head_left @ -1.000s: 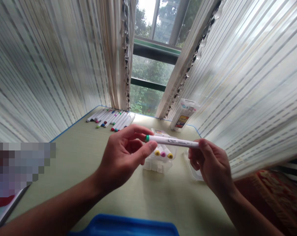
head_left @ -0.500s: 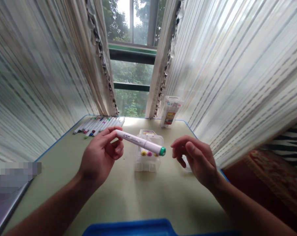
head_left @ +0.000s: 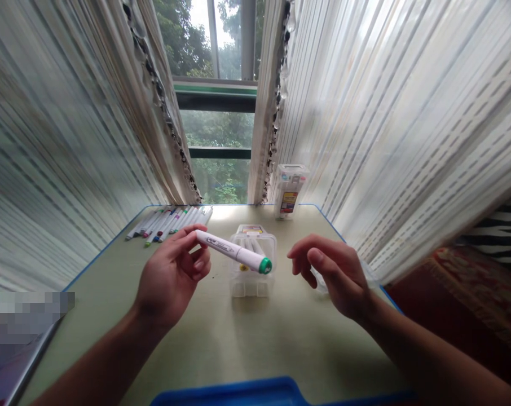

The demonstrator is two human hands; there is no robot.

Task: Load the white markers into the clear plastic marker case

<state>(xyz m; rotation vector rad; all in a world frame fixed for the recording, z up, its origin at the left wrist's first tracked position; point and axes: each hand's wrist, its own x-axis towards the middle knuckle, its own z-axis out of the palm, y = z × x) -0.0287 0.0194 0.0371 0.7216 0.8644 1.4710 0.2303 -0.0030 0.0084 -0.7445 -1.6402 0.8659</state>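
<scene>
The marker (head_left: 232, 250) has swung green-end right; your left hand (head_left: 164, 279) pinches its left end, your right hand (head_left: 340, 276) half-open, fingers empty. Likely light, stiff, smooth: hold mid-barrel.

White marker (head_left: 233, 251) and clear-case label (head_left: 289, 202) both illegible.

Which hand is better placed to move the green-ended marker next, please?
Probably the left hand: it holds the marker by its white end. The right hand is apart from it, seemingly holding nothing.
</scene>
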